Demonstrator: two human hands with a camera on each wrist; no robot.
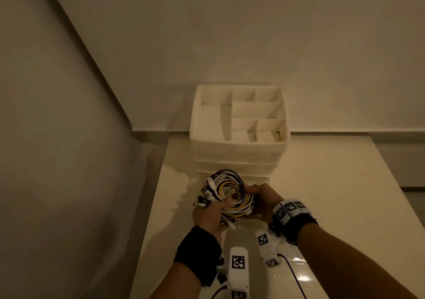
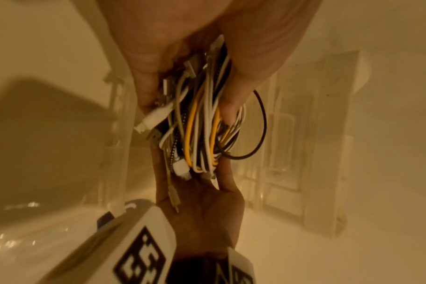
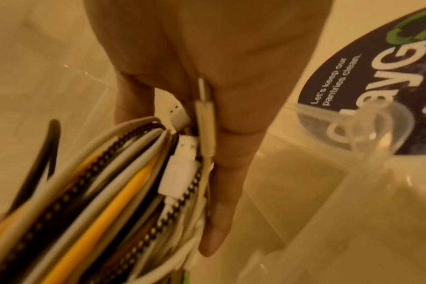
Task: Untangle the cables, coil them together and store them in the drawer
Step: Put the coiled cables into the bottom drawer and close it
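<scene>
A coil of white, yellow, black and braided cables [image 1: 227, 195] is held above the white table, just in front of the clear plastic drawer unit [image 1: 236, 165]. My left hand [image 1: 211, 213] grips the coil's near-left side, with several plug ends [image 2: 158, 117] sticking out past its fingers. My right hand [image 1: 259, 197] grips the right side, thumb over the strands. In the right wrist view the cable bundle [image 3: 105, 182] lies under the right hand's fingers [image 3: 221, 201], and white USB plugs [image 3: 180, 169] are pressed against them. A loose black loop [image 2: 258, 123] hangs off the bundle.
A white divided organiser tray [image 1: 285, 123] sits on top of the drawer unit against the back wall. A wall runs close on the left. The glossy table [image 1: 322, 206] extends to the right. A dark round label [image 3: 367, 80] shows in the right wrist view.
</scene>
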